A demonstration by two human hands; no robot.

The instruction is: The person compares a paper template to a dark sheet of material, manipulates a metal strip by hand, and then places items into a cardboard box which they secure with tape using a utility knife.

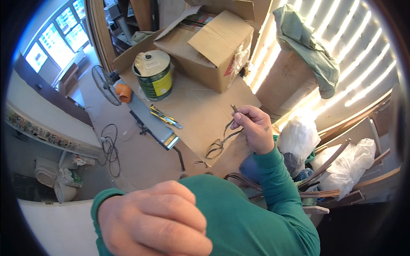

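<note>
My right hand (255, 126) is raised over a cardboard-covered table (192, 106), fingers pinched on a thin dark strip (222, 138) that hangs down in loops toward the tabletop. One end of the strip sticks up above my fingertips. My left hand (156, 222) is very close to the camera at the lower edge, curled into a loose fist; nothing shows in it. Both arms wear green sleeves.
A green and yellow paint can (154, 76) and an open cardboard box (213, 47) stand on the table's far side. A yellow utility knife (165, 116) lies near the left edge. A fan (104, 84), cables, white plastic bags (350, 162) and wood strips (329, 168) surround the table.
</note>
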